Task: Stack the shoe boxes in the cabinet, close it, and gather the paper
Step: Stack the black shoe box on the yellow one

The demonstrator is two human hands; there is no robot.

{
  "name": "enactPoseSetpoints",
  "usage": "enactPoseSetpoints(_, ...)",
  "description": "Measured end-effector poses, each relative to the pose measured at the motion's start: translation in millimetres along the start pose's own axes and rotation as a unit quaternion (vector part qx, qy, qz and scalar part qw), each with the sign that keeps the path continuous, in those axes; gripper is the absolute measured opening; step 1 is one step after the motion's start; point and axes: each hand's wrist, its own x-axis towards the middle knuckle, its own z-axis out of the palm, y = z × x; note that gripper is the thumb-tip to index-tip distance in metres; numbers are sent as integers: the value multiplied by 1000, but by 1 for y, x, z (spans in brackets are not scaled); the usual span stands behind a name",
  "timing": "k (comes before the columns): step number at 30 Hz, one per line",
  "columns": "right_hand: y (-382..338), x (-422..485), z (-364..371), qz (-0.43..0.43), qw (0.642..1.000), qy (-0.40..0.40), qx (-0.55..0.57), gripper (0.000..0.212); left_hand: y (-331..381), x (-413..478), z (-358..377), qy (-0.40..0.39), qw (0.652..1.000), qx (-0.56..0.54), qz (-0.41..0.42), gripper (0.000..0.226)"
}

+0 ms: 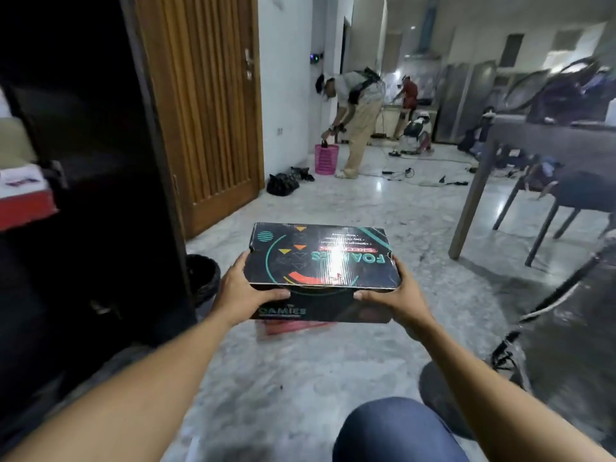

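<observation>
I hold a black shoe box [320,258] with green, orange and red print in the air above the floor. My left hand [245,291] grips its left end and my right hand [395,295] grips its right end, thumbs on the lid. Under the box, a red flat thing [293,327] lies on the marble floor, mostly hidden. The dark cabinet [100,161] stands open on my left; a red and white box [25,198] sits on a shelf inside it at the far left edge.
A black bin [203,278] stands beside the cabinet's corner. A wooden door [206,105] is behind it. A table [550,145] and chairs [566,208] stand at the right. Several people work farther back near a pink basket [326,159]. My knee [396,431] is below.
</observation>
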Motion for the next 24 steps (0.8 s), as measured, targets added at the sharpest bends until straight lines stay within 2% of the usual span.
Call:
enactPoseSetpoints(2, -36, -5, 20, -15, 1000, -23, 13, 94, 17, -9, -41, 30, 999, 13, 9, 129)
enactPoseSetpoints(3, -52, -9, 30, -23, 999, -37, 24, 91, 23, -16, -61, 43, 999, 24, 10, 129)
enactPoseSetpoints(8, -94, -23, 75, -81, 994, -71, 13, 75, 43, -56, -136, 104, 993, 53, 1, 114)
enactPoseSetpoints(12, -116, -34, 112, -102, 986, -131, 34, 82, 46, -93, -189, 146, 985, 86, -27, 125)
enactPoseSetpoints(18, -154, -35, 179, -124, 966, -218, 67, 93, 52, -139, -262, 232, 962, 132, -55, 122)
enactPoseSetpoints(22, -189, -32, 234, -139, 950, -262, 94, 88, 60, -158, -312, 290, 945, 136, -70, 114)
enactPoseSetpoints(24, -208, -32, 263, -151, 942, -280, 104, 80, 63, -166, -339, 315, 935, 140, -82, 118)
